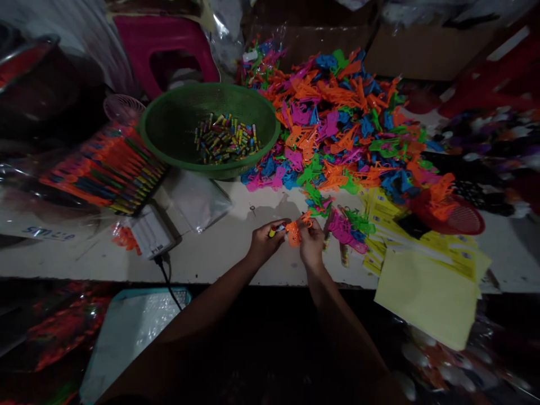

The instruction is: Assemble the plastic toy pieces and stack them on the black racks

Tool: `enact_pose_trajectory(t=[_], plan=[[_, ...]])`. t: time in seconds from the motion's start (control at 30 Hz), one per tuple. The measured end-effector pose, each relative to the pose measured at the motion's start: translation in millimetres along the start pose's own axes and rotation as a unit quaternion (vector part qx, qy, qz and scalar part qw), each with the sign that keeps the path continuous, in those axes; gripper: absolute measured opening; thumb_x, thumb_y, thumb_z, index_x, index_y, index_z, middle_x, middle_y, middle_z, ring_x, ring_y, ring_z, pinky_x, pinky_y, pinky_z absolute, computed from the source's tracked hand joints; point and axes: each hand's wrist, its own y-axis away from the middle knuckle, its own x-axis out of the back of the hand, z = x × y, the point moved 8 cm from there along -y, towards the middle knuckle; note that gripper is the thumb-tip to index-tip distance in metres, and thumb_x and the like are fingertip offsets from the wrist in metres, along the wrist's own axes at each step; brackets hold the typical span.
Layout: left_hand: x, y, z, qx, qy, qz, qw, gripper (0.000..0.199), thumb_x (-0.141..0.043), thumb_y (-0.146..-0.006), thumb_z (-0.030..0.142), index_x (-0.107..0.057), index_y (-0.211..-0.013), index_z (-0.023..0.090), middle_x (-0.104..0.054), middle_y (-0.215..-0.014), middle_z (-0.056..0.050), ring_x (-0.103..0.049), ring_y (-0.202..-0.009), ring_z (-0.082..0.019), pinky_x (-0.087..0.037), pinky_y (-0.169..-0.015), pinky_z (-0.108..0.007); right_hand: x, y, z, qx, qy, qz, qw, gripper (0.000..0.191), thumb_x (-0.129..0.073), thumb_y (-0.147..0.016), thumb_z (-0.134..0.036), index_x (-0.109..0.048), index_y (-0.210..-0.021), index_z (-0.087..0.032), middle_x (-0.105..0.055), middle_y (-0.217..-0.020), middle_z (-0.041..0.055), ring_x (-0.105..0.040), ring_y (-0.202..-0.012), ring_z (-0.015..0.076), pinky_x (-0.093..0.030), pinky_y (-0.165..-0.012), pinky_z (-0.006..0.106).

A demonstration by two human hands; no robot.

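my left hand [265,243] pinching a small tube [273,232] | my right hand [311,241] pinching an orange toy [293,234] beside it, over the table [219,256] | lining them up, I guess | next needs steady aim tbh

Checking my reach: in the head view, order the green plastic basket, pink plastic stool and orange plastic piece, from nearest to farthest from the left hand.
1. Orange piece: immediately right.
2. Green basket: forward, left.
3. Pink stool: beyond the basket.
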Motion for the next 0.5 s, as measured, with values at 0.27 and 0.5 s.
enact_pose_trajectory(t=[0.27, 0.5], plan=[[-2.5, 3, 18, -0.067, -0.099, -0.016, 0.993, 0.03, -0.056, -0.076, 0.031, -0.066, -0.102, 0.018, -0.069, -0.096, -0.005, -0.063, -0.081, -0.015, -0.048, -0.076, -0.025, 4, 3, -5, -0.006, 0.037, 0.069, 0.997, 0.022, -0.053, -0.071, -0.039, -0.048, -0.07, -0.018, -0.05, -0.062, -0.0028, -0.046, -0.058, 0.0098, -0.039, -0.057, 0.023], [-6.2, 6, 18, -0.089, -0.098, -0.045, 0.99, 0.032, -0.062, -0.071, 0.03, -0.066, -0.101, 0.019, -0.068, -0.099, -0.006, -0.063, -0.087, -0.019, -0.048, -0.082, -0.029, 7, 3, -11, -0.004, 0.077, 0.094, 0.993, 0.025, -0.048, -0.073, -0.042, -0.049, -0.07, -0.017, -0.051, -0.063, -0.0012, -0.047, -0.059, 0.011, -0.039, -0.058, 0.024]])
